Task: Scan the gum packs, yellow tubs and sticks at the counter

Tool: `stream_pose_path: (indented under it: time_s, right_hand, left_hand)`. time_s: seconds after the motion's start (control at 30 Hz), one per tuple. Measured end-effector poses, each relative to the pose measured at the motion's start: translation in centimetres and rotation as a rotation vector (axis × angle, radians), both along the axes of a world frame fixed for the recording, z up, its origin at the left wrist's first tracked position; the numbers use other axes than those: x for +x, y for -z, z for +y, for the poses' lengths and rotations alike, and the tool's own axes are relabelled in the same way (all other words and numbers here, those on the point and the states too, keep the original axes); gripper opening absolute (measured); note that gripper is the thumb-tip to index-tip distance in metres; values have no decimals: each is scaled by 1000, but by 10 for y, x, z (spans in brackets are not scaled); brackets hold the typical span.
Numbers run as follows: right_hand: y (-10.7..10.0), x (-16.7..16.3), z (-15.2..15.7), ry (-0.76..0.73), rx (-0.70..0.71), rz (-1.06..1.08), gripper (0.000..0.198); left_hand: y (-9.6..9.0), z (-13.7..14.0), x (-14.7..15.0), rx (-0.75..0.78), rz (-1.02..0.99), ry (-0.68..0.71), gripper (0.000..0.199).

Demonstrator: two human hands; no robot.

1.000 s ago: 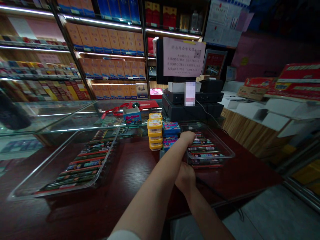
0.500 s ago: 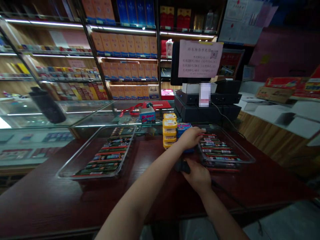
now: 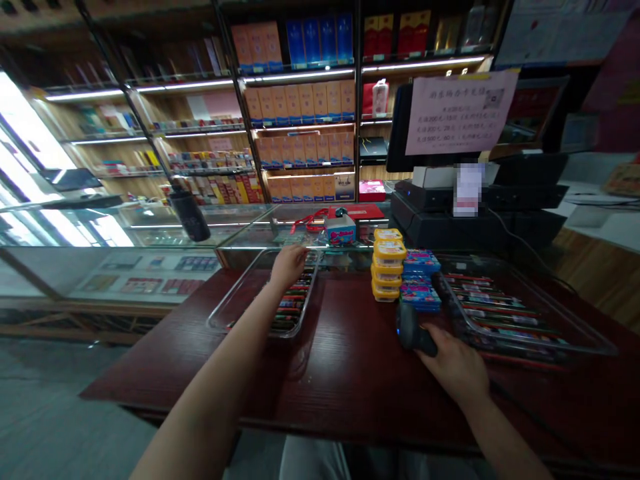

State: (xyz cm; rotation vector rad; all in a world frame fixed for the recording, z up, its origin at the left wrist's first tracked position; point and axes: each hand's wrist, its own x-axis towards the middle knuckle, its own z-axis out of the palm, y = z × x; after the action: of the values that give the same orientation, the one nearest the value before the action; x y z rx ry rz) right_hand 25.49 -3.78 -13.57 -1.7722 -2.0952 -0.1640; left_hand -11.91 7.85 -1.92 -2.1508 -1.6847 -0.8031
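Observation:
My left hand [image 3: 289,267] is over the far part of the left clear plastic tray [image 3: 213,320]. Its fingers are closed together, and anything between them is too small to make out. Thin dark stick-like packets [image 3: 290,305] lie in rows in that tray, partly covered by my forearm. My right hand [image 3: 457,367] is wrapped round the handle of a black barcode scanner [image 3: 409,327], held low over the table with a blue light on its side. Just behind the scanner stand a stack of yellow-lidded tubs [image 3: 389,263] and stacked blue boxes [image 3: 420,290].
Another clear tray [image 3: 597,343] of thin packets lies on the right of the dark red table [image 3: 335,380]. A printed pink sheet [image 3: 455,113] covers the monitor behind. A small blue box [image 3: 341,231] and a dark bottle [image 3: 189,215] stand on the glass counter.
My left hand has moved left from the right tray to the left tray. My right hand still holds the barcode scanner, now in fuller view. The view has turned left.

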Motion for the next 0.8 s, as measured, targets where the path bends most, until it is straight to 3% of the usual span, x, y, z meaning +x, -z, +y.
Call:
stream_pose_path:
  time_s: [0.13,0.27,0.37,0.6,0.8]
  right_hand:
    - [-1,-2,-1,3,8,-16,31]
    - [-2,-3,-2,31,-27,-27,31]
    - [-4,-3,-2,42,-69,-23,31]
    - [-8,-4,-3,58,-97,-31,33]
    - [-7,-3,-1,42,-100,-14,35]
  left_hand:
    - [25,4,-47,-203,50,-283,31]
    - [47,10,-60,-399,125,-359,42]
    - [57,14,-56,-458,154,-389,45]
    - [59,13,-45,-389,211,-472,33]
    - [54,8,-46,-452,66,-558,30]
